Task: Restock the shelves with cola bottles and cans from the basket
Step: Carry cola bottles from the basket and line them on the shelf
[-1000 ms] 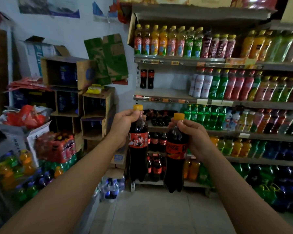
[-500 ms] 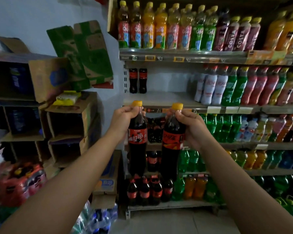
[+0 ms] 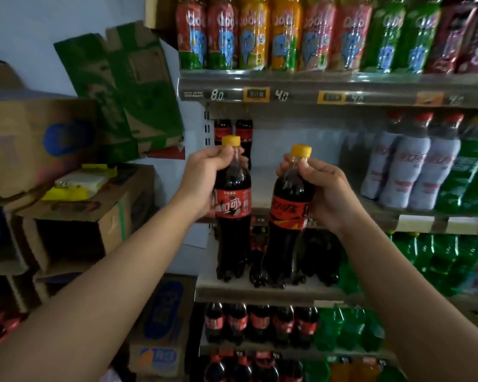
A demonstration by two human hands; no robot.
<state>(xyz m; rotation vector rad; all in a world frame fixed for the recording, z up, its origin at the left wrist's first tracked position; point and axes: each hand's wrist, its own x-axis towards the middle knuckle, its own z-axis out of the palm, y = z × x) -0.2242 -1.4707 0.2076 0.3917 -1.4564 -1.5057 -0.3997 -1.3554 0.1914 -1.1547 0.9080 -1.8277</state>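
Left hand (image 3: 202,180) grips the yellow-capped dark plastic cola bottle (image 3: 232,205) at its shoulder; right hand (image 3: 326,197) likewise grips its twin bottle (image 3: 287,213). Both are held before the grey metal shelf (image 3: 261,188). Likely heavy, smooth; neck hold suits

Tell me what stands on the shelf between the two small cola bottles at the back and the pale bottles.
Nothing; the head view shows bare shelf from the small cola bottles to the pale bottles.

Dim, uneven shop light, deep shadow low and left, motion blur, wide-angle bending at edges.
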